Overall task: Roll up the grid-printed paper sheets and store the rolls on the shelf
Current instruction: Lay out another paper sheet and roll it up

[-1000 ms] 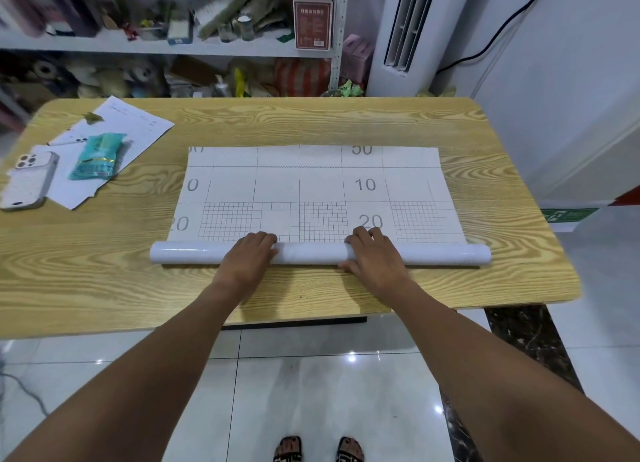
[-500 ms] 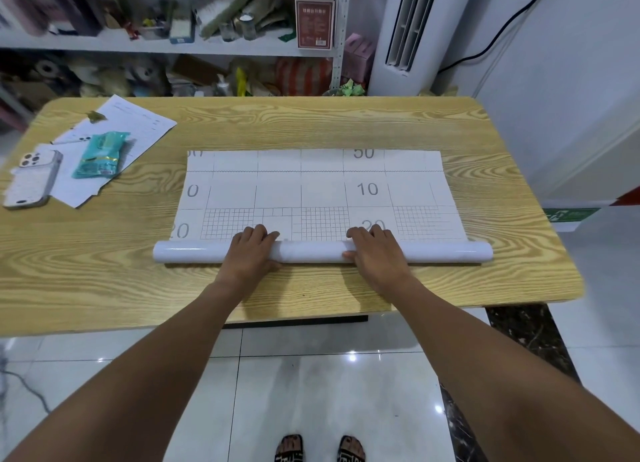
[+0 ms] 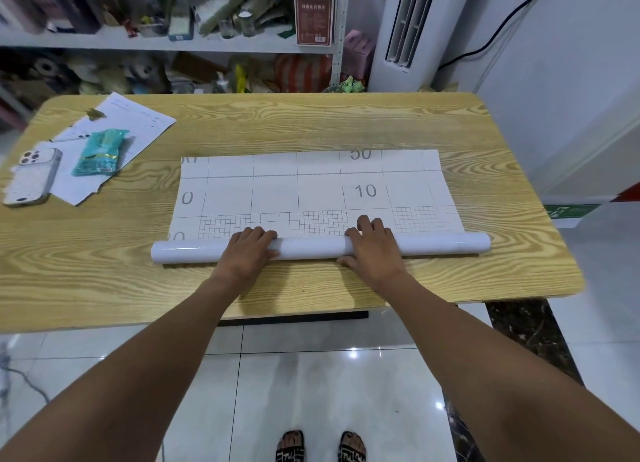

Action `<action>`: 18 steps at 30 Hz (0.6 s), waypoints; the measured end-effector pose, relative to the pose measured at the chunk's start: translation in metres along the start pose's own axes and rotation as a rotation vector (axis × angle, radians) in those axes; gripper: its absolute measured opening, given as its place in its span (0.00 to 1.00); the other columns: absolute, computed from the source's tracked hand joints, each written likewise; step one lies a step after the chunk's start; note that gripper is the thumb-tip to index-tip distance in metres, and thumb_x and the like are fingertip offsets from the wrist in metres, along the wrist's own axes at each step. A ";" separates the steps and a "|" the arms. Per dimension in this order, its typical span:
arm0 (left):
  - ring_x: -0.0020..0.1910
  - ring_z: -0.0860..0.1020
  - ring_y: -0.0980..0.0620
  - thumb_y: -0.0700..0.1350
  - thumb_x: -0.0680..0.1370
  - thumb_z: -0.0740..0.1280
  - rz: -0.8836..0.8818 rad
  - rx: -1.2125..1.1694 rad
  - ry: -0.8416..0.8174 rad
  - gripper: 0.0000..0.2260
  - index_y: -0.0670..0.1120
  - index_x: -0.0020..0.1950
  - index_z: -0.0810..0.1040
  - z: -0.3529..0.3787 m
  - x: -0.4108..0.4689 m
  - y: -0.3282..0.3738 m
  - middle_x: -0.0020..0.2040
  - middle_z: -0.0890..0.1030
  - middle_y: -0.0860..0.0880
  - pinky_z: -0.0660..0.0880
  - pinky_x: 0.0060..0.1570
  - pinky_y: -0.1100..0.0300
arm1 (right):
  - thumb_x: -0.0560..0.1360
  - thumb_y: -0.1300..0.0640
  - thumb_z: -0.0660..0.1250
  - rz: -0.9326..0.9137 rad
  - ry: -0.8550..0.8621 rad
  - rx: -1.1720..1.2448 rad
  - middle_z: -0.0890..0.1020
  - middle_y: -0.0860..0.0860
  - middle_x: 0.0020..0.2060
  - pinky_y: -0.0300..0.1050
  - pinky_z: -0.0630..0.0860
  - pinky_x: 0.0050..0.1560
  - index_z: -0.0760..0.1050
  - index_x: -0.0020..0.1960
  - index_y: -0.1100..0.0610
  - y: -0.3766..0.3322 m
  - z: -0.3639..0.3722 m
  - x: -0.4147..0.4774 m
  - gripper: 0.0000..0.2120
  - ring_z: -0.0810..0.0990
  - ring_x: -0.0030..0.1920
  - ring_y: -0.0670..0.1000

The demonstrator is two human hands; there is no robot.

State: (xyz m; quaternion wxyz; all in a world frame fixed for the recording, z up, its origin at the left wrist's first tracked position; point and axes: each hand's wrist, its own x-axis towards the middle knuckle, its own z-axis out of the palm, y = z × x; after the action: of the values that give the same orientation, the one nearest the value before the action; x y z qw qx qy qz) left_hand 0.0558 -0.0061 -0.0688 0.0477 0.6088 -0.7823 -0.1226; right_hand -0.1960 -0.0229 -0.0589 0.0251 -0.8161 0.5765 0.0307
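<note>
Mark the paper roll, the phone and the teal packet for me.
paper roll (image 3: 311, 247): head view, on the bare glossy stretch at mid-length.
phone (image 3: 33, 179): head view, on the middle of its white back.
teal packet (image 3: 100, 152): head view, on the centre of the wrapper.

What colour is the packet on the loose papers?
The packet is teal with a little gold print; the head view shows it best.

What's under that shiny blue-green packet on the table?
The teal plastic packet lies on loose white printed paper sheets, which rest on the wooden table. A white phone overlaps the same sheets. Whatever is printed beneath the packet is hidden.
</note>
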 end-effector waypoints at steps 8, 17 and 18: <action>0.52 0.76 0.40 0.52 0.77 0.63 -0.014 -0.115 0.037 0.26 0.44 0.71 0.61 -0.007 -0.004 0.007 0.68 0.64 0.40 0.68 0.56 0.49 | 0.74 0.43 0.64 -0.020 -0.003 0.039 0.75 0.55 0.58 0.51 0.69 0.55 0.63 0.69 0.58 0.000 -0.003 0.002 0.30 0.72 0.56 0.58; 0.57 0.69 0.45 0.50 0.73 0.68 -0.031 0.018 -0.049 0.32 0.51 0.73 0.56 -0.003 0.003 0.010 0.59 0.70 0.46 0.62 0.60 0.52 | 0.69 0.48 0.73 -0.028 0.068 -0.040 0.80 0.57 0.34 0.52 0.75 0.42 0.76 0.50 0.62 0.001 0.003 0.001 0.19 0.78 0.35 0.60; 0.59 0.68 0.45 0.51 0.73 0.68 -0.022 0.043 -0.044 0.30 0.51 0.72 0.58 -0.003 0.003 0.010 0.60 0.70 0.46 0.62 0.60 0.51 | 0.70 0.50 0.72 -0.028 0.072 -0.033 0.81 0.58 0.35 0.53 0.75 0.43 0.76 0.49 0.62 0.000 0.004 0.000 0.17 0.79 0.36 0.60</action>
State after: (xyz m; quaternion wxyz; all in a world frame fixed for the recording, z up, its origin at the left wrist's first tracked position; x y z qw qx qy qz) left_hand 0.0466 -0.0074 -0.0640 0.0161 0.6155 -0.7788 -0.1194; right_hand -0.1963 -0.0232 -0.0632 -0.0087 -0.8251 0.5648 0.0105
